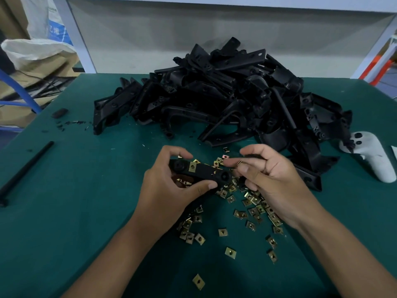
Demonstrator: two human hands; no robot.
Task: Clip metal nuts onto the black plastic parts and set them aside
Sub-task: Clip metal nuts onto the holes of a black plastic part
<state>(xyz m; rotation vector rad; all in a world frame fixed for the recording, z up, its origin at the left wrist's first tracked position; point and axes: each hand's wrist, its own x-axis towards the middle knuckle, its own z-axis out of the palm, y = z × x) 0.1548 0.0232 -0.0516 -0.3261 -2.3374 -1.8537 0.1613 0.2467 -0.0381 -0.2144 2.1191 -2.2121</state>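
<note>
My left hand [165, 190] grips a black plastic part [204, 173] just above the table, thumb under it and fingers curled over its far end. One brass-coloured metal nut [192, 167] sits clipped on the part near its left end. My right hand [270, 179] pinches another metal nut [239, 162] between thumb and fingertips, right beside the part's right end. Several loose metal nuts [253, 209] lie scattered on the green mat under and in front of both hands.
A big heap of black plastic parts [225, 93] fills the back of the green table [75, 211]. A white controller [373, 155] lies at the right edge. A black rod [25, 171] and small black bits [60, 114] lie at the left.
</note>
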